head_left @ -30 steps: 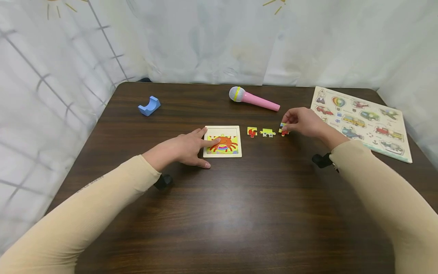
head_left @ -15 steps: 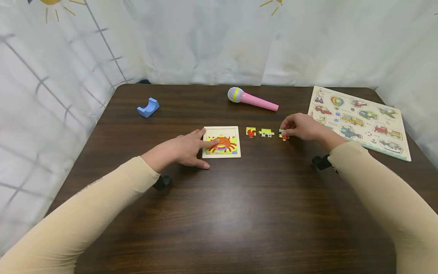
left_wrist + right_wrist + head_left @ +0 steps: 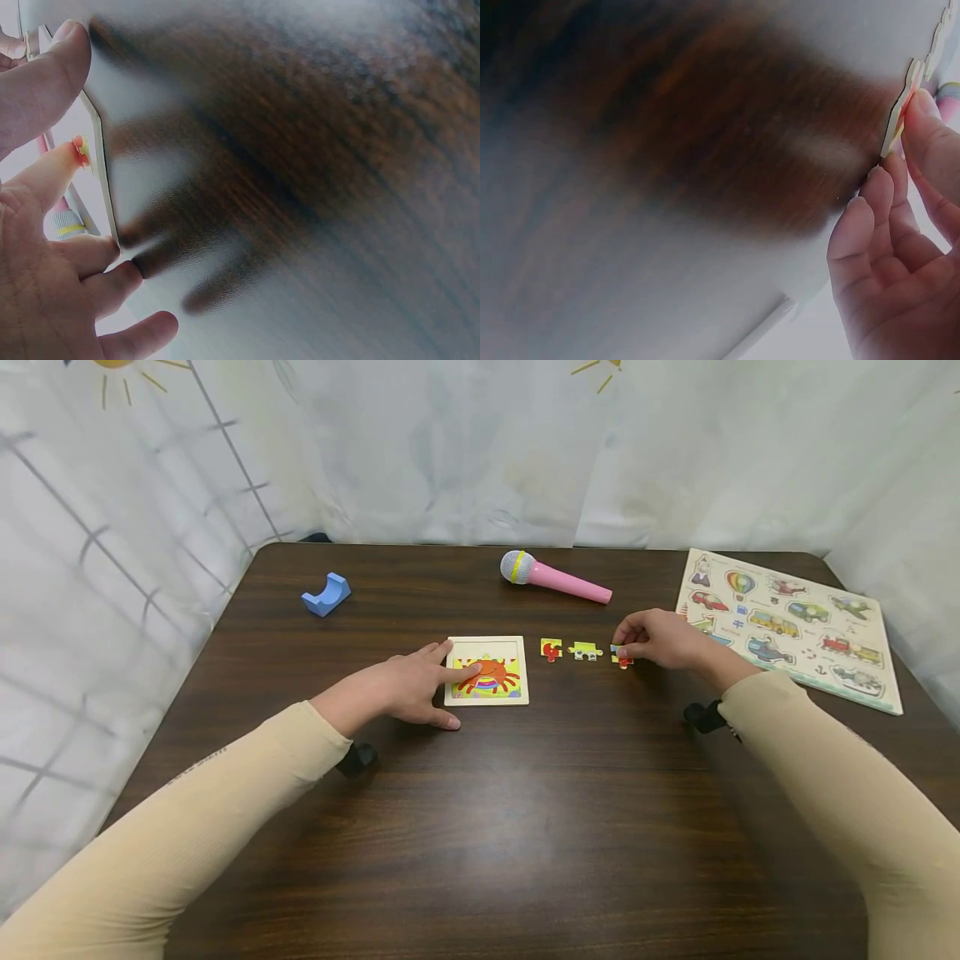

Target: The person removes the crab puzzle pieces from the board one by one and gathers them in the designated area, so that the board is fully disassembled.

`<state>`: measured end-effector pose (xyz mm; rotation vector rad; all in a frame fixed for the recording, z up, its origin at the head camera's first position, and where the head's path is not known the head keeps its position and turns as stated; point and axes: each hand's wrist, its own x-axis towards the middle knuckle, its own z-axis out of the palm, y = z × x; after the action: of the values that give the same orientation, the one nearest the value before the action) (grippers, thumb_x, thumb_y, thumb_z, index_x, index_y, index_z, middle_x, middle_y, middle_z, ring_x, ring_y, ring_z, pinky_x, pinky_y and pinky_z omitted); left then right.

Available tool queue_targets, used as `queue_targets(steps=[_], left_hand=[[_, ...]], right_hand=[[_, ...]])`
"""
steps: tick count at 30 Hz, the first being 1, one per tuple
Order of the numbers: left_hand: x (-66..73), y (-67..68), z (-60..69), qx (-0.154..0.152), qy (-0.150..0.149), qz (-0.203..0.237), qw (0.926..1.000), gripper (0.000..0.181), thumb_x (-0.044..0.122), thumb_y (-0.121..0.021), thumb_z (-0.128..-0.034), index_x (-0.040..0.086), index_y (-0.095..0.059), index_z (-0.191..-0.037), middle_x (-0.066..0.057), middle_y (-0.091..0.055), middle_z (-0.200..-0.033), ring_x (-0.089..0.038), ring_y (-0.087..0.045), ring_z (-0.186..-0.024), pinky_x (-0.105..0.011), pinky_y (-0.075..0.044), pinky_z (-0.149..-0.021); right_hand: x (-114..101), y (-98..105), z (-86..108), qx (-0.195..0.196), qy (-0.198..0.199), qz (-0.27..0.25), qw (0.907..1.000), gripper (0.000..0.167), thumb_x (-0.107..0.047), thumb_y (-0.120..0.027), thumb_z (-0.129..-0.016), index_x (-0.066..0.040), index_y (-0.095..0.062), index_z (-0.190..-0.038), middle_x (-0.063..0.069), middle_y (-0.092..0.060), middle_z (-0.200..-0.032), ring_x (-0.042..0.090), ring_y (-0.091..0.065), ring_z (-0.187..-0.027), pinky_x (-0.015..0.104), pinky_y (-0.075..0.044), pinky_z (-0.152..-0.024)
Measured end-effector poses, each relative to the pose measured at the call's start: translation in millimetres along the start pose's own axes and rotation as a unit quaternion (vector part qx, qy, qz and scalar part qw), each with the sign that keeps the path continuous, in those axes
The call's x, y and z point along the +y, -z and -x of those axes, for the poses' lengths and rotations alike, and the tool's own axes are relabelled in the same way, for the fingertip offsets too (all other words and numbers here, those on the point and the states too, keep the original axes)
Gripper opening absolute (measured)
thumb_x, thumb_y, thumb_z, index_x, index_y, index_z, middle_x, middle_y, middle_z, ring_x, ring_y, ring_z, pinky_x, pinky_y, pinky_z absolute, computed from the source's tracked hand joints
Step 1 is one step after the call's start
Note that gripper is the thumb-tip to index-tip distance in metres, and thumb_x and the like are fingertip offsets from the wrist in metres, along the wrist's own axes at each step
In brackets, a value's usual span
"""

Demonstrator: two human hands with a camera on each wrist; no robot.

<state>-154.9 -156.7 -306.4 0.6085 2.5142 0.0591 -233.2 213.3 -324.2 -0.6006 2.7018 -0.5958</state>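
My left hand [image 3: 408, 687] lies with spread fingers at the left side of a square wooden puzzle frame [image 3: 524, 690], its index fingertip on the red crab picture [image 3: 491, 677]. The upper part of that frame is bare wood. My right hand [image 3: 663, 639] pinches a red, yellow and blue puzzle piece [image 3: 622, 661] at the table surface; in the right wrist view the thumb touches the face of the piece [image 3: 898, 112]. To its left lie a yellow piece with eyes [image 3: 585, 652] and a red and yellow corner piece [image 3: 551, 649], apart from each other.
A pink toy microphone [image 3: 566, 582] lies behind the pieces. At the back left of the dark table [image 3: 480, 827] is a blue curved block [image 3: 327, 595]. A large board with vehicle pictures [image 3: 795, 627] rests at the right, close behind my right hand.
My right hand has lowered slightly toward me with its piece, then barely moved. My left hand keeps its place on the puzzle. The whole view has shifted a little.
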Motion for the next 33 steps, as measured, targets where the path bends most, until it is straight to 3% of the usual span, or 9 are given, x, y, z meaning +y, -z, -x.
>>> queue_targets(steps=[17,22,27,33], left_hand=[[0.6,-0.2,-0.6,-0.003,0.001,-0.001,1.0,0.088,0.051,-0.072,-0.0915,0.035,-0.024,-0.163,-0.022,-0.002,-0.172,-0.044,-0.008,-0.159,-0.071,-0.026,-0.117],[1.9,-0.1,-0.5,-0.003,-0.001,0.003,1.0,0.089,0.051,-0.073,-0.091,0.035,-0.023,-0.163,-0.022,-0.001,-0.172,-0.044,-0.008,-0.159,-0.07,-0.026,-0.118],[1.8,-0.8,0.3,-0.002,-0.004,0.011,0.9999,0.09,0.052,-0.073,-0.0903,0.035,-0.022,-0.163,-0.021,0.001,-0.172,-0.043,-0.006,-0.159,-0.068,-0.025,-0.119],[-3.0,-2.6,2.3,0.002,-0.015,0.033,0.9993,0.09,0.052,-0.072,-0.0911,0.034,-0.022,-0.164,-0.02,0.003,-0.172,-0.042,-0.003,-0.159,-0.067,-0.023,-0.12]], right_hand=[[1.9,1.3,2.5,-0.005,0.006,-0.012,0.9999,0.016,-0.015,-0.067,-0.1,-0.001,-0.067,-0.108,0.009,-0.069,-0.09,0.022,-0.055,-0.08,0.035,-0.044,-0.073],[-0.1,4.3,1.8,0.0,-0.001,-0.002,1.0,0.016,-0.012,-0.066,-0.1,-0.001,-0.068,-0.111,0.012,-0.071,-0.098,0.025,-0.058,-0.086,0.04,-0.048,-0.08],[-16.0,9.8,-1.8,0.015,0.007,0.005,0.9998,0.021,-0.01,-0.066,-0.1,-0.001,-0.068,-0.118,0.017,-0.071,-0.112,0.029,-0.062,-0.095,0.048,-0.05,-0.089],[-51.0,-0.3,-19.3,0.002,0.05,0.002,0.9988,0.021,-0.009,-0.067,-0.099,-0.001,-0.069,-0.118,0.015,-0.073,-0.112,0.028,-0.064,-0.095,0.047,-0.051,-0.09]])
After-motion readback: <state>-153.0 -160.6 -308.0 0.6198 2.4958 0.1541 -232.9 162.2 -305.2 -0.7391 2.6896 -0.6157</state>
